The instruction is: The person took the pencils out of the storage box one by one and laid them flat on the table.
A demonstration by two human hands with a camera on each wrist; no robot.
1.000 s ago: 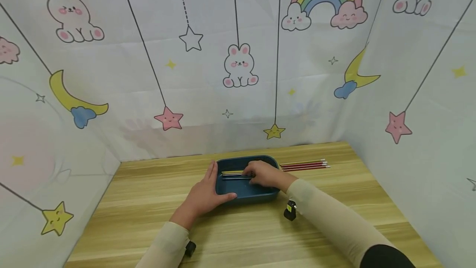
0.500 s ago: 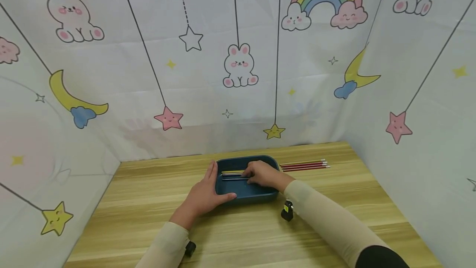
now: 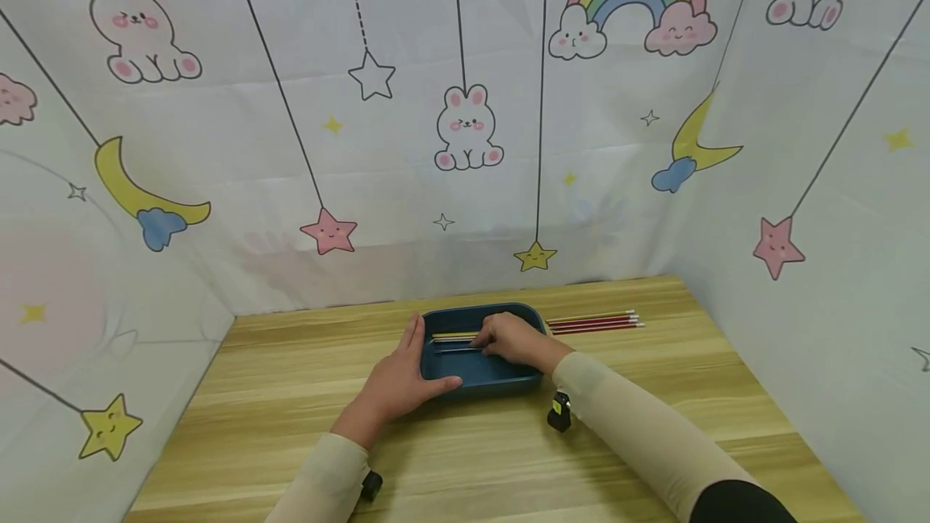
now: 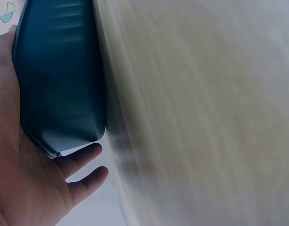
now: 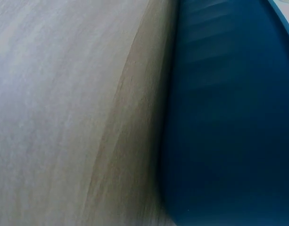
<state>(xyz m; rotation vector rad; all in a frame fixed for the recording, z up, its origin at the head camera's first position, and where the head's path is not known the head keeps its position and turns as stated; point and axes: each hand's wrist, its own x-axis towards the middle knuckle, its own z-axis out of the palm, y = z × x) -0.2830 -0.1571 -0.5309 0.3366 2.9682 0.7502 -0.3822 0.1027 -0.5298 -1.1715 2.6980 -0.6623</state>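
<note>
In the head view, a dark blue tray (image 3: 501,382) sits on the table with several pencils (image 3: 452,336) lying lengthwise inside. My right hand (image 3: 514,339) reaches over its right end, thumb and fingertips pinching a dark pencil (image 3: 459,349) that lies tilted near the tray floor. Its right end is hidden behind the fingers. My left hand (image 3: 398,382) rests against the tray's left end, fingers straight along the side and thumb across the near rim. The left wrist view shows that hand (image 4: 31,179) touching the tray (image 4: 61,80); in the right wrist view only tray wall (image 5: 229,122) and table appear.
To the right of the tray, several red pencils (image 3: 596,324) with white ends lie side by side on the wooden table (image 3: 472,458). A printed cloth (image 3: 392,160) walls in the table at the back and both sides.
My right hand has shifted slightly left inside the tray and its fingertips have closed on the dark pencil, which now tilts a little. The left hand and tray look still.
</note>
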